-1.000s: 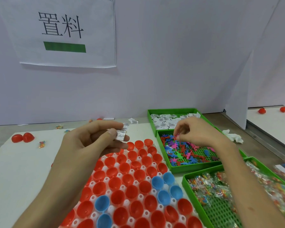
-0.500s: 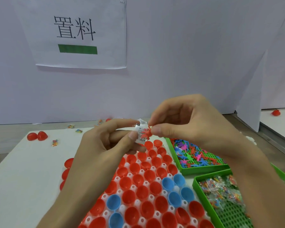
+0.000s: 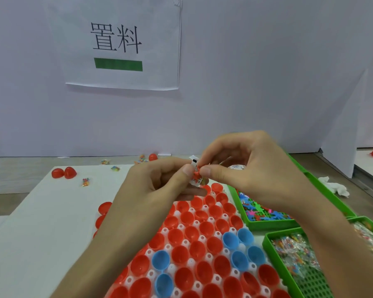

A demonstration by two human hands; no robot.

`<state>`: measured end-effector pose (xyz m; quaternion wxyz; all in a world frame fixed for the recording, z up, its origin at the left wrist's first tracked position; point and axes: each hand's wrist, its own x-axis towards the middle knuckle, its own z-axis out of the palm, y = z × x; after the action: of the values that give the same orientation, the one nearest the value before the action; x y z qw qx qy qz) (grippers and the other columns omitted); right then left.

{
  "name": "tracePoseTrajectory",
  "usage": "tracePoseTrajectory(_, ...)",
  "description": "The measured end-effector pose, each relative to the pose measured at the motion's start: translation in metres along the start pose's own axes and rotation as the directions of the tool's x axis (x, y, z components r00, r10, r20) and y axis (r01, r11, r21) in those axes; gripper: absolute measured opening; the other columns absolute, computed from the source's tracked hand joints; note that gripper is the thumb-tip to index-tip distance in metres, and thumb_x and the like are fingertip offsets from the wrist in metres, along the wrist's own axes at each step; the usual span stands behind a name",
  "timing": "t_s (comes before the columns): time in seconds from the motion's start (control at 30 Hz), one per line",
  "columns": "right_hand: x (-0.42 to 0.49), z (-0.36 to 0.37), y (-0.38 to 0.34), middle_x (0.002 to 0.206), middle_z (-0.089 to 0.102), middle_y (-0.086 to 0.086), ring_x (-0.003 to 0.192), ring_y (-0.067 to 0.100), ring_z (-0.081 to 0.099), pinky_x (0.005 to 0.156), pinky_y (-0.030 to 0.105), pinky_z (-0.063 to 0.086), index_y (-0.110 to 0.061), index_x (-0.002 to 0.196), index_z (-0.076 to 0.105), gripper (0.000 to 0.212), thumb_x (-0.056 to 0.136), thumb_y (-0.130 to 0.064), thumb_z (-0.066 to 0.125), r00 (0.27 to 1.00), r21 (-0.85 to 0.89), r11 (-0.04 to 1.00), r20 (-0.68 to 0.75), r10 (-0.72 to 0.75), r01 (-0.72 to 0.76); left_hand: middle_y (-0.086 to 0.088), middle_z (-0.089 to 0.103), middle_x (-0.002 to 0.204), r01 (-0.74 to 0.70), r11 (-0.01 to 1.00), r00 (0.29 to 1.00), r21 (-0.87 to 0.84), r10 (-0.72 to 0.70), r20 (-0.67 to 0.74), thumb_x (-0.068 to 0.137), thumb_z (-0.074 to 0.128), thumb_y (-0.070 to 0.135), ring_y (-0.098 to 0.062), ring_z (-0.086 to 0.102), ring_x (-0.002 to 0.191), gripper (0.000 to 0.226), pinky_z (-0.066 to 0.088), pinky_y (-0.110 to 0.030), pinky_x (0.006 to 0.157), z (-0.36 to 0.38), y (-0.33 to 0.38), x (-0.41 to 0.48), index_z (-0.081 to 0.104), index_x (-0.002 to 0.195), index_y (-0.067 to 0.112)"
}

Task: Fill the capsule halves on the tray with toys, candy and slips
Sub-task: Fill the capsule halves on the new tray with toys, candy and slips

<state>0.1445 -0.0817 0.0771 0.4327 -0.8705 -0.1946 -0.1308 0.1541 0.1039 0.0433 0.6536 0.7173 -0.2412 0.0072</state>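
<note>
A white tray (image 3: 190,262) holds several red capsule halves (image 3: 186,218) and a few blue capsule halves (image 3: 230,240), open side up. Above its far edge my two hands meet. My left hand (image 3: 157,186) pinches a folded white paper slip (image 3: 194,164) between thumb and fingers. My right hand (image 3: 243,168) pinches a small red toy (image 3: 196,173) against that slip. A green bin of coloured plastic toys (image 3: 258,211) sits right of the tray, partly behind my right wrist. A green bin of wrapped candy (image 3: 293,254) lies nearer at lower right.
Loose red capsule halves (image 3: 64,173) and stray candies (image 3: 85,182) lie on the white mat at the left and back. A paper sign (image 3: 121,44) hangs on the wall. A crumpled white tissue (image 3: 334,187) lies right of the bins.
My right hand left the toy bin with a red toy and came to my left hand. Both hands now hold slip and toy together above the tray.
</note>
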Motion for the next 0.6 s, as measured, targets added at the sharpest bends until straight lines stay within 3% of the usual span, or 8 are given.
tracePoseTrajectory(0.17, -0.001, 0.008, -0.001, 0.087, 0.074, -0.014, 0.081, 0.004, 0.073, 0.079, 0.022, 0.058, -0.032, 0.095, 0.073, 0.02, 0.081, -0.02, 0.082, 1.0, 0.016, 1.0, -0.026, 0.005, -0.005, 0.007, 0.077, 0.081, -0.026, 0.993, 1.0, 0.112, 0.025, 0.008, 0.088, 0.066, 0.015, -0.008, 0.074, 0.077, 0.013, 0.056, -0.016, 0.072, -0.009, 0.003, -0.001, 0.073, 0.096, 0.021)
tracePoseTrajectory(0.27, -0.001, 0.018, -0.001, 0.094, 0.073, -0.015, 0.086, 0.003, 0.072, 0.079, 0.019, 0.057, -0.035, 0.104, 0.072, 0.029, 0.08, -0.022, 0.082, 0.999, 0.084, 0.996, -0.044, 0.015, -0.011, 0.013, 0.076, 0.079, -0.047, 0.971, 0.998, 0.236, 0.056, -0.033, 0.089, 0.066, 0.008, -0.003, 0.073, 0.076, 0.024, 0.055, -0.015, 0.072, -0.018, 0.004, 0.001, 0.064, 0.104, 0.027)
tracePoseTrajectory(0.4, 0.008, 0.038, -0.007, 0.087, 0.073, -0.019, 0.086, -0.001, 0.071, 0.075, 0.016, 0.055, -0.036, 0.098, 0.076, 0.019, 0.081, -0.028, 0.08, 0.999, 0.099, 0.995, -0.05, -0.005, 0.01, 0.015, 0.075, 0.078, -0.072, 0.928, 0.997, 0.366, 0.081, -0.01, 0.088, 0.068, 0.012, -0.001, 0.072, 0.078, 0.038, 0.057, -0.018, 0.073, -0.042, 0.009, 0.001, 0.049, 0.113, 0.033)
tracePoseTrajectory(0.5, 0.027, 0.054, -0.014, 0.082, 0.074, -0.018, 0.082, 0.0, 0.071, 0.076, 0.019, 0.056, -0.031, 0.092, 0.077, 0.01, 0.083, -0.027, 0.079, 1.0, 0.073, 0.997, 0.023, -0.021, 0.019, 0.017, 0.075, 0.079, -0.068, 0.878, 0.998, 0.473, 0.067, 0.018, 0.087, 0.07, 0.014, 0.0, 0.071, 0.076, 0.044, 0.054, -0.012, 0.073, -0.068, 0.009, 0.003, 0.047, 0.119, 0.033)
tracePoseTrajectory(0.6, 0.049, 0.072, -0.017, 0.079, 0.075, -0.014, 0.077, 0.001, 0.071, 0.074, 0.016, 0.056, -0.024, 0.09, 0.078, 0.007, 0.083, -0.021, 0.08, 0.995, 0.093, 0.995, 0.087, -0.042, 0.034, 0.011, 0.076, 0.081, -0.015, 0.885, 0.999, 0.465, -0.005, 0.042, 0.087, 0.07, 0.015, -0.006, 0.073, 0.08, 0.048, 0.057, -0.02, 0.075, -0.096, 0.005, 0.004, 0.047, 0.125, 0.033)
